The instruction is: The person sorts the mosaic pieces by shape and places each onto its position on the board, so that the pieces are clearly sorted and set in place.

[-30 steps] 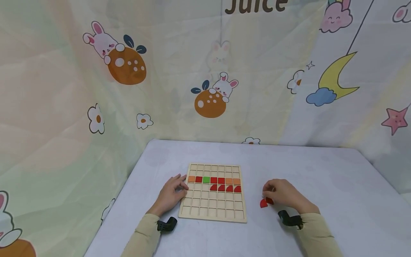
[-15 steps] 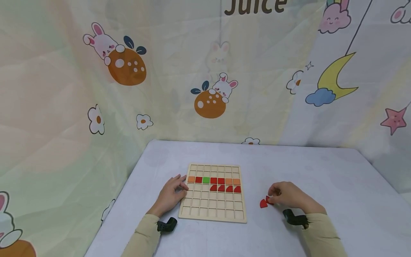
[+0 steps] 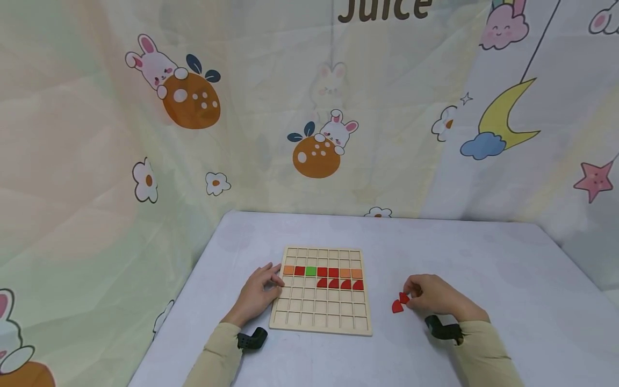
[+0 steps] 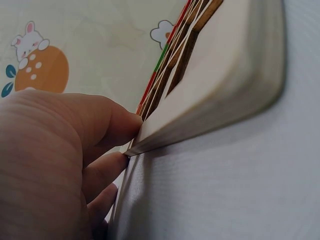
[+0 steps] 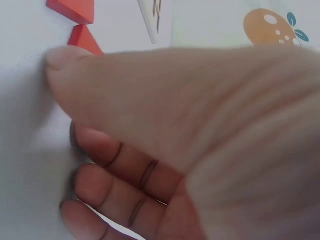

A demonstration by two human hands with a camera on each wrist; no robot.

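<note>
A wooden grid board [image 3: 320, 320] lies on the table. One of its rows holds orange, red and green squares [image 3: 310, 271]; the row below has several red quarter-circle pieces [image 3: 333, 284] at its right. My left hand [image 3: 257, 292] rests at the board's left edge, thumb against the rim and fingers loosely extended beside it. Right of the board, my right hand [image 3: 437, 294] pinches a red quarter-circle piece [image 3: 404, 298] at its fingertips; the thumb partly hides this piece in the right wrist view. Another red quarter-circle piece [image 3: 397, 307] lies just beside it on the table.
The table [image 3: 464, 247] has a pale cloth top. A printed curtain [image 3: 261, 107] with rabbits and flowers hangs behind it. Black cameras sit on both wrists, one on the left wrist [image 3: 252, 338] and one on the right wrist [image 3: 442, 329].
My right hand has shifted slightly right and toward me, uncovering more of the red pieces. The piece at its fingertips has moved a little away from me. My left hand stays in place.
</note>
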